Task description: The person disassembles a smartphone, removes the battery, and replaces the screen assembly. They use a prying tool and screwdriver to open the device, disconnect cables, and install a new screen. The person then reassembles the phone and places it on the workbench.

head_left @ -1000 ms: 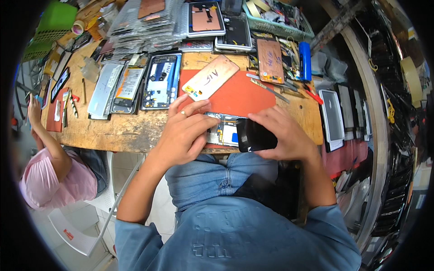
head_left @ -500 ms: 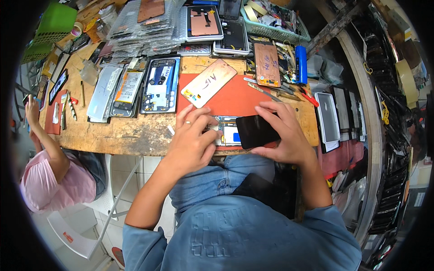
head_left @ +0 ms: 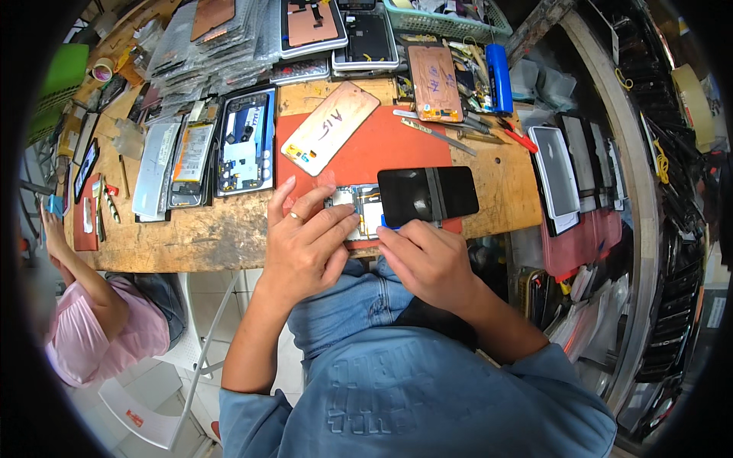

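Observation:
An opened phone [head_left: 369, 211] with its inner parts bare lies at the front edge of the red mat [head_left: 412, 153]. My left hand [head_left: 309, 240], wearing a ring, has its fingers stretched out, the tips on the phone's left part. My right hand [head_left: 427, 263] is closed, thumb and finger together at the phone's lower edge; what they pinch, if anything, is hidden. Beside the opened phone, overlapping its right end, lies a black phone screen [head_left: 401, 195] with a grey band across it. Behind them a pale gold screen panel [head_left: 330, 130] with handwriting rests on the mat.
Opened phones [head_left: 246, 145] and battery parts stand to the left, with bubble-wrapped panels [head_left: 221, 53] behind. A copper-coloured panel [head_left: 435, 84], metal tools [head_left: 439, 136] and a blue cylinder [head_left: 498, 80] are at the back right. Another person [head_left: 114, 320] sits at the left.
My right hand has let go of the black screen, which now lies flat, and moved to the opened phone's lower edge. My left fingers remain at the phone. The view has shifted slightly.

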`<state>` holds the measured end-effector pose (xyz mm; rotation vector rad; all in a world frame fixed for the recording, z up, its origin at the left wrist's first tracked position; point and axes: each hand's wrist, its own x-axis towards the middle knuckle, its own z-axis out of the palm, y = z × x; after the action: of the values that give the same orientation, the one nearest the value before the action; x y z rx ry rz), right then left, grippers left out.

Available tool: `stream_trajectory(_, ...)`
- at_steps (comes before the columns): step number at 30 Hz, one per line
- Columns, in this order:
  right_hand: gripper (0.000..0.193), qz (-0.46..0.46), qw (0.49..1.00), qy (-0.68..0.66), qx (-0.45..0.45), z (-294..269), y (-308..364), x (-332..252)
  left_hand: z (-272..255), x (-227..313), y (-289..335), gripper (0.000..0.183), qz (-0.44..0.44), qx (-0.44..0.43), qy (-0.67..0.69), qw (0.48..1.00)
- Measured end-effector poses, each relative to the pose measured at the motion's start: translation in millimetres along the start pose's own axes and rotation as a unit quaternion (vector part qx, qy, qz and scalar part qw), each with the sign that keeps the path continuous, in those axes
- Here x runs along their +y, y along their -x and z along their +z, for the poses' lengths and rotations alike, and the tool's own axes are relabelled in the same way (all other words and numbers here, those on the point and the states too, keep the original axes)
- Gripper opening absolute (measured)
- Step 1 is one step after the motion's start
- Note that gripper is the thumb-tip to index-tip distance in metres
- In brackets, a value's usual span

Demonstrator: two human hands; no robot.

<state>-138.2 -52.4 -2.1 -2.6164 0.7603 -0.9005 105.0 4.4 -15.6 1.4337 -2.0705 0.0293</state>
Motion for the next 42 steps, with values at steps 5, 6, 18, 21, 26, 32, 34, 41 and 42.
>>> stream_trajectory(5, 0.022, -0.002, 1.0, 0.01, -0.009, 1.7, -1.1, -2.4, -6.9, 5.7, -1.5, 0.044, 0.031, -0.029, -0.047, 0.998)
stream_trajectory(6, 0.023, -0.005, 1.0, 0.007, -0.006, 3.1, -1.0, -1.7, -9.1, 5.8, -3.0, 0.044, 0.043, -0.031, -0.06, 0.997)
stream_trajectory(18, 0.018, -0.069, 0.995, 0.054, 0.045, 23.7, 0.9, 11.0, -17.3, 12.5, -20.0, 0.035, 0.075, -0.061, -0.086, 0.992)
stream_trajectory(21, 0.016, -0.03, 0.997, 0.046, 0.045, 24.5, -0.2, 7.4, -17.9, 9.3, -21.4, 0.031, 0.036, -0.039, 0.023, 0.998)
stream_trajectory(26, 0.017, 0.011, 0.999, 0.031, 0.012, 20.5, -5.7, -0.6, 0.4, 13.3, -9.3, 0.028, 0.006, -0.007, 0.076, 0.997)
stream_trajectory(32, 0.014, 0.004, 1.0, 0.008, 0.013, 8.1, 0.0, -1.4, 6.5, 11.5, -7.8, 0.024, -0.009, 0.015, 0.11, 0.994)
stream_trajectory(34, 0.014, -0.013, 1.0, 0.021, 0.008, 10.1, 1.2, -1.5, 4.1, 10.5, -7.5, 0.023, -0.01, 0.011, 0.108, 0.994)
stream_trajectory(41, 0.017, -0.043, 0.998, 0.049, -0.003, 12.1, -2.9, 2.3, -1.1, 14.7, -9.7, 0.023, -0.009, 0.005, 0.1, 0.995)
stream_trajectory(42, 0.017, -0.038, 0.998, 0.049, 0.0, 12.9, -3.2, 2.1, -0.5, 15.6, -9.6, 0.023, -0.01, 0.003, 0.095, 0.995)
